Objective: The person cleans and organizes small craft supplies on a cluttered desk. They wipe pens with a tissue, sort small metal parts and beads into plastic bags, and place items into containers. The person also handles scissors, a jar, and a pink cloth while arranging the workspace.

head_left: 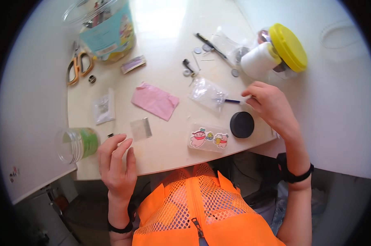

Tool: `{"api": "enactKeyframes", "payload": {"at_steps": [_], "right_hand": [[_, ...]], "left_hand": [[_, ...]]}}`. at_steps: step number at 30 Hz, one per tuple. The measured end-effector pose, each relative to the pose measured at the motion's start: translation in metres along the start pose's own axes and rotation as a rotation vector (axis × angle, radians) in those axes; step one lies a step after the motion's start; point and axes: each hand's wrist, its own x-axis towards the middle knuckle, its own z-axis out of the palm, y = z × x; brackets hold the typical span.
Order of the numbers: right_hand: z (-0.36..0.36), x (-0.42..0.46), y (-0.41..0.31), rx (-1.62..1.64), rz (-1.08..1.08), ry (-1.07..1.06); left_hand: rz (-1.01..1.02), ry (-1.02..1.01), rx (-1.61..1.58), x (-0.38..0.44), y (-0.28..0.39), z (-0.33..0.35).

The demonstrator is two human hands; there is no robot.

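Observation:
My left hand [118, 166] hovers at the table's front left, fingers apart, beside a clear jar with a green label [88, 142]; a small black item [110, 135] lies by its fingertips. My right hand [270, 106] is at the right, thumb and forefinger near each other at the end of a dark blue stick [232, 101]; whether they pinch anything is unclear. That stick reaches to a clear plastic bag [206, 93]. Below my right hand is a round black lid or tin [242, 124], with a sticker-covered clear box [209, 137] to its left. A folded pink cloth [155, 101] lies mid-table.
A large tub [107, 40] holding tools stands at the back left, near orange-handled scissors [79, 67]. White thread [257, 61] and a yellow-lidded jar [288, 47] are at the back right. A black pen [211, 46], small discs and pins lie nearby. A small plastic bag [104, 107] lies left.

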Motion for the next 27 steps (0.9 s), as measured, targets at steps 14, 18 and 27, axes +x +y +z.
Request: {"api": "enactKeyframes", "payload": {"at_steps": [14, 18, 27], "right_hand": [[0.008, -0.001, 0.021, -0.123, 0.164, -0.152], [0.013, 0.003, 0.020, -0.033, 0.050, -0.067], [0.000, 0.001, 0.018, 0.199, 0.061, -0.125]], "left_hand": [[-0.107, -0.068, -0.024, 0.008, 0.004, 0.003], [-0.105, -0.091, -0.023, 0.011, 0.004, 0.005], [-0.131, -0.199, 0.153, 0.017, -0.005, -0.004]]}}
